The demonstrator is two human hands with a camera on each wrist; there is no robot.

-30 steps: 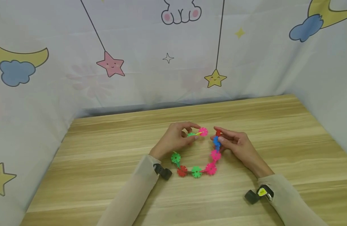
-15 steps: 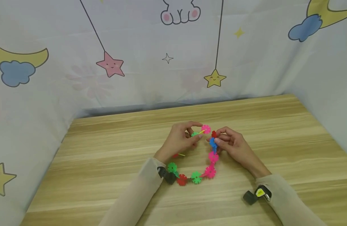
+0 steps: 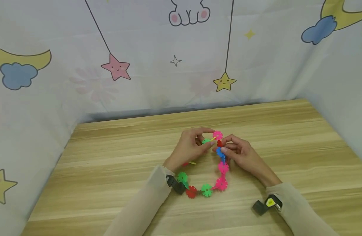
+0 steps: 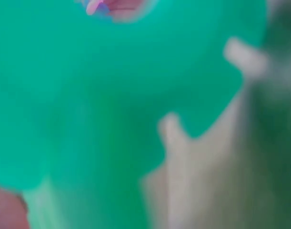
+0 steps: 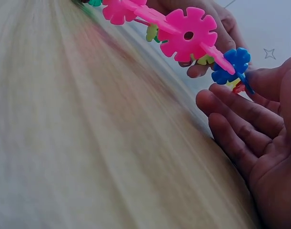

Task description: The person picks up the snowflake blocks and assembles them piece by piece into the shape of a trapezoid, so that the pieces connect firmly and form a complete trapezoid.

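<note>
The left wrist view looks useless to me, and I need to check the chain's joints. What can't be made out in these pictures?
- Left wrist view: a green disc fills the lens, fully blurred; the left hand's grip is hidden.
- Head view: whether the red disc meets the pink disc is too small to tell, with fingers around it.
- Head view: the chain behind the left hand is covered.
- Right wrist view: the right hand is cut off by the edge.

On the desk (image 3: 110, 170), one chain (image 3: 207, 189) of snowflake discs: three pink, three green, two red, one blue; two hands.
</note>
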